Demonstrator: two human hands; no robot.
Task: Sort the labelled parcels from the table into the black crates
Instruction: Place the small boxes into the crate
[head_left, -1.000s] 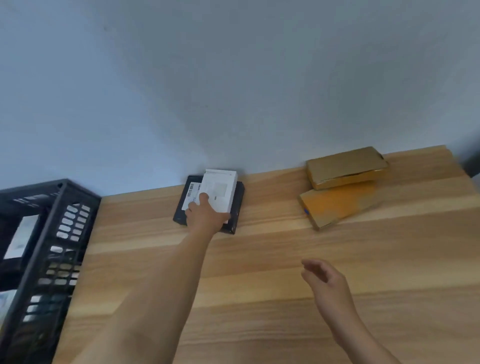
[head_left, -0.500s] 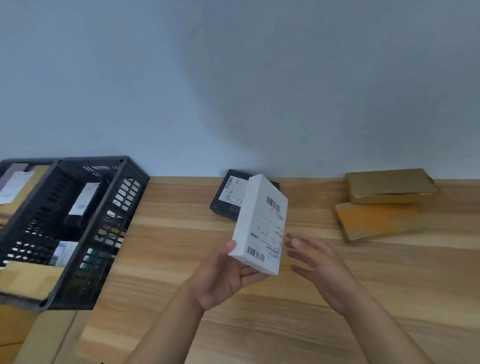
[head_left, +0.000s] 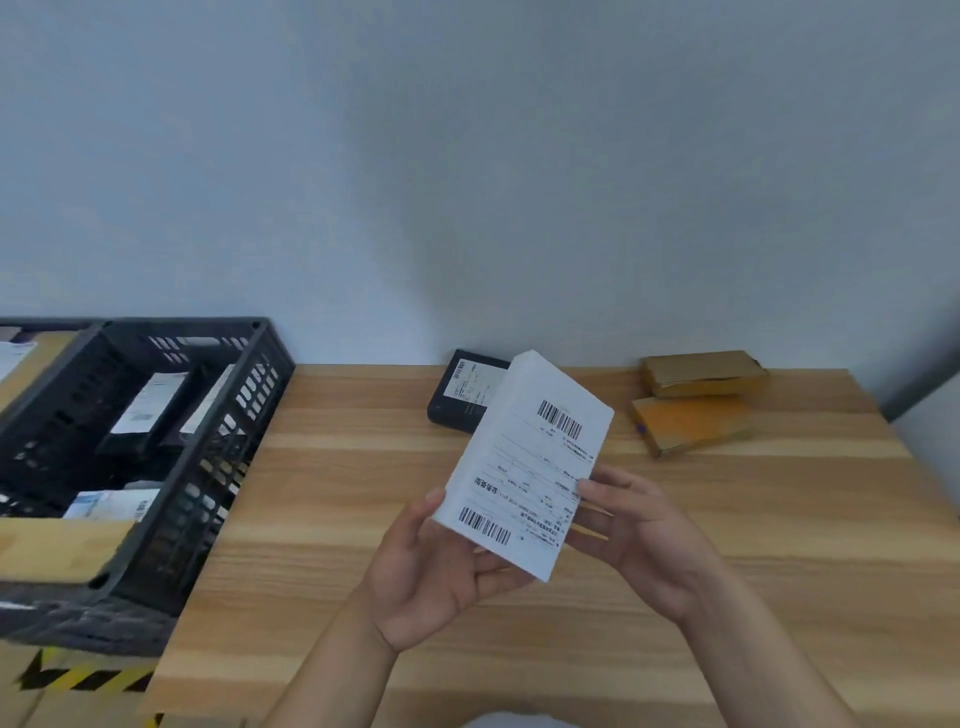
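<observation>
Holding the white parcel above the counter, label side facing the camera. Left hand is gripping its lower end, thumb on the left edge; right hand is lying open, fingertips touching the right edge. Long axis is running from near-left up to far-right, far end tilting toward the wall. Black parcel is sitting behind it, partly hidden. Two tan boxes are lying far right. Black crate is standing at left, holding labelled parcels.

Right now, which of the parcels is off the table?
The white parcel, held up in the left hand. The black parcel and the two tan ones lie on the table.
</observation>
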